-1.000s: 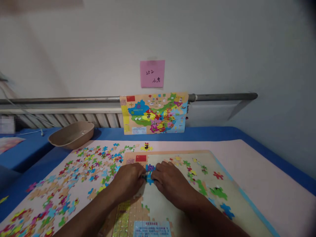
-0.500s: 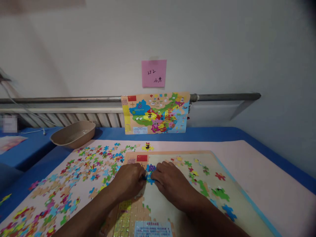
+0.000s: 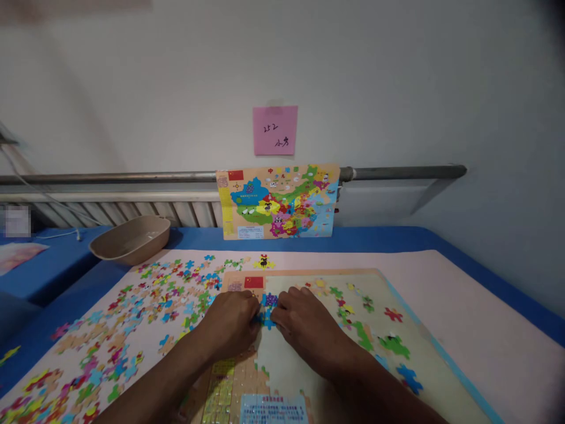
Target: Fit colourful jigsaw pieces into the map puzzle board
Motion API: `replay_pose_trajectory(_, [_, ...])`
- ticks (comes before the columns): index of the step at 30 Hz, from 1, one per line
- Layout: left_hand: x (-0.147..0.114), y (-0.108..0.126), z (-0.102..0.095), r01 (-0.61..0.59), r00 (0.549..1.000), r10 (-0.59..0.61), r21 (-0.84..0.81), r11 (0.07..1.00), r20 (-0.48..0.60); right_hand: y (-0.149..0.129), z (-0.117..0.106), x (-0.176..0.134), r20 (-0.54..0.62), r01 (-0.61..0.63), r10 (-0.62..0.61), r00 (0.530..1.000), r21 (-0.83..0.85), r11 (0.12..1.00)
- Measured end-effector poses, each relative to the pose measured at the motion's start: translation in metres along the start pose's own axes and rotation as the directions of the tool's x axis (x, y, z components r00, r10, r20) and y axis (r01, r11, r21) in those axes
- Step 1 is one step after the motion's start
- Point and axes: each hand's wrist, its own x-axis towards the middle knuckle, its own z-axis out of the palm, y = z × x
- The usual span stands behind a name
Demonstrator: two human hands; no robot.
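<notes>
Blue jigsaw pieces with a purple grape picture lie on the puzzle board, between my two hands. My left hand is closed, its fingertips pinching the left edge of the blue pieces. From the other side, my right hand has curled fingers pressed against their right edge. Both hands partly hide the pieces. Joined flesh-coloured and yellow pieces fill the board's left side, with a flag piece at its top left. Loose pieces, among them a green one, rest on the board's right part.
Many loose pieces are spread over the pink sheet at the left. A beige basin stands behind them. A printed map picture leans upright against the pipe. A pink note is on the wall.
Almost nothing differs. Both hands stay at the blue pieces, with only slight shifts of the fingers.
</notes>
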Motion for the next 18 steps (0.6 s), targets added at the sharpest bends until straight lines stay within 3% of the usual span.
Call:
replay_pose_trajectory(10, [-0.001, 0.006, -0.013, -0.015, 1.0, 0.014, 0.091, 0.996, 0.014, -0.001, 0.001, 0.0, -0.038, 0.028, -0.029, 0.999, -0.035, 0.999])
replay_pose_trajectory(18, [0.002, 0.0, -0.008, -0.009, 0.999, 0.009, 0.005, 1.0, 0.036, 0.002, 0.004, -0.001, -0.038, 0.018, -0.018, 0.999, -0.001, 1.0])
